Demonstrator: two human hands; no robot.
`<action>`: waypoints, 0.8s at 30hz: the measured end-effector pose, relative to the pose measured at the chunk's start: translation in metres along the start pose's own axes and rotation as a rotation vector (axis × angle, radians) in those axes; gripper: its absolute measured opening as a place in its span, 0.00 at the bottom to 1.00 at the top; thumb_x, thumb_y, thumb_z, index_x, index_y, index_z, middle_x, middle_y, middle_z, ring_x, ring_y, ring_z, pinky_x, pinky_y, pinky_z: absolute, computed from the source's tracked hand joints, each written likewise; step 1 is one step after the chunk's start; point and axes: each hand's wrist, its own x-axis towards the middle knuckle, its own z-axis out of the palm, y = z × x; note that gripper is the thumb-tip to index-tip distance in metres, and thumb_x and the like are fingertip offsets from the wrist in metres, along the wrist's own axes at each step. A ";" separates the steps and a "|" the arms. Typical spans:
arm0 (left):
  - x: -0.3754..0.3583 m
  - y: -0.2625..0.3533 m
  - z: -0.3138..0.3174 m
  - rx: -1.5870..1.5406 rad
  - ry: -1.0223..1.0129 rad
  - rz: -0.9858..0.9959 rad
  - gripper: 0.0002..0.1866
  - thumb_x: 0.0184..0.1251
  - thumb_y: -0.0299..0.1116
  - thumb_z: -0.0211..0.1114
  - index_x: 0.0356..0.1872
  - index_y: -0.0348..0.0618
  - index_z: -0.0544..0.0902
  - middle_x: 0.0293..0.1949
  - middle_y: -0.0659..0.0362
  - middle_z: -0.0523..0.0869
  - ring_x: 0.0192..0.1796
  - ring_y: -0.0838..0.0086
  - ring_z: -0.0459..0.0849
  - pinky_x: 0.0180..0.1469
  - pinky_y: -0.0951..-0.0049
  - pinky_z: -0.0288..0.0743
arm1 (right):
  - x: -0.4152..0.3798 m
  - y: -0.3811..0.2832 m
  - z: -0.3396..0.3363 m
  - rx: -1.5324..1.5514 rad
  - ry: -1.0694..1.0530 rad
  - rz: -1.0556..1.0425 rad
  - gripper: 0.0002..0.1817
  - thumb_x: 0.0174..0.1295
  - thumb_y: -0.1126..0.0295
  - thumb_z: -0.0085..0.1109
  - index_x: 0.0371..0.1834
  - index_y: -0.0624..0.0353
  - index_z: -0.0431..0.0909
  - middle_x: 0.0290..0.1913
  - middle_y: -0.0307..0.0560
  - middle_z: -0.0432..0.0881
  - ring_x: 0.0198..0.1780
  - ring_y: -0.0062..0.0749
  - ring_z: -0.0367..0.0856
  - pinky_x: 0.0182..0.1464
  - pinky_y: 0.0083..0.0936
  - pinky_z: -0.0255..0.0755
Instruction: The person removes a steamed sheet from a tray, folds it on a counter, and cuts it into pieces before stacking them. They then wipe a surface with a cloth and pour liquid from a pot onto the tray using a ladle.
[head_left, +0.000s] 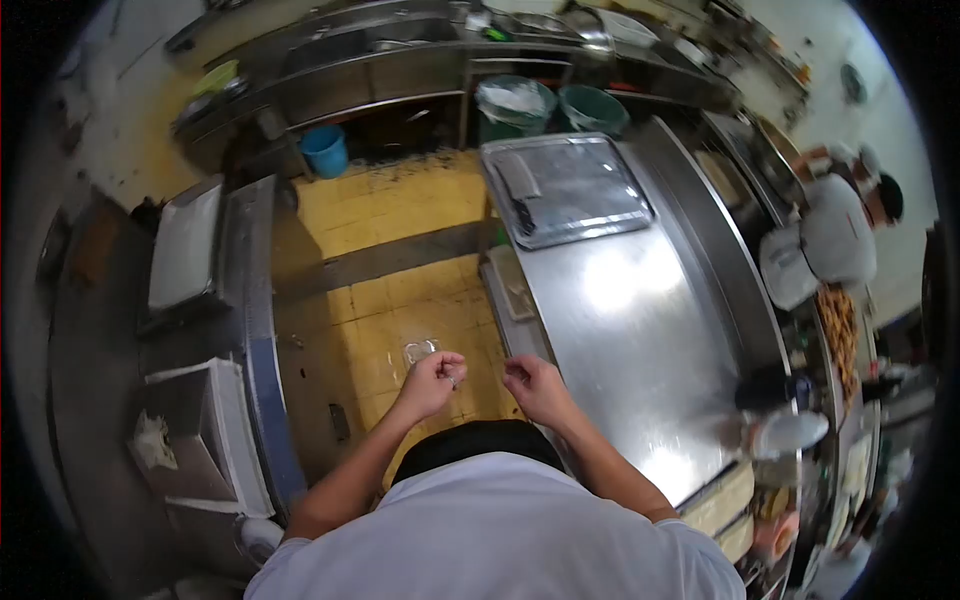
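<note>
My left hand (435, 384) is raised in front of my waist, fingers curled into a pinch. A small pale glint shows at its fingertips, too small to name. Just beyond that hand, a clear, shiny thing (421, 350) shows against the yellow floor. My right hand (538, 390) is held level with it a short way to the right, closed, its fingertips turned inward and partly hidden. Between the two hands there is a gap with floor tiles behind. The steel worktable (640, 340) stands close by my right hand.
On the worktable's far end lies a metal tray (590, 200). Left is a steel counter with a white-lined tray (185, 250). A blue bucket (324, 152) and green bins (513, 108) stand ahead. A person in white (835, 230) works at the right.
</note>
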 end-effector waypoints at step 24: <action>0.172 0.089 -0.186 0.114 0.754 -0.089 0.16 0.69 0.34 0.74 0.54 0.44 0.87 0.45 0.57 0.89 0.39 0.76 0.85 0.45 0.73 0.80 | 0.443 -0.049 0.065 -0.069 -0.501 -0.260 0.14 0.66 0.69 0.67 0.49 0.68 0.85 0.38 0.56 0.90 0.39 0.36 0.89 0.45 0.31 0.81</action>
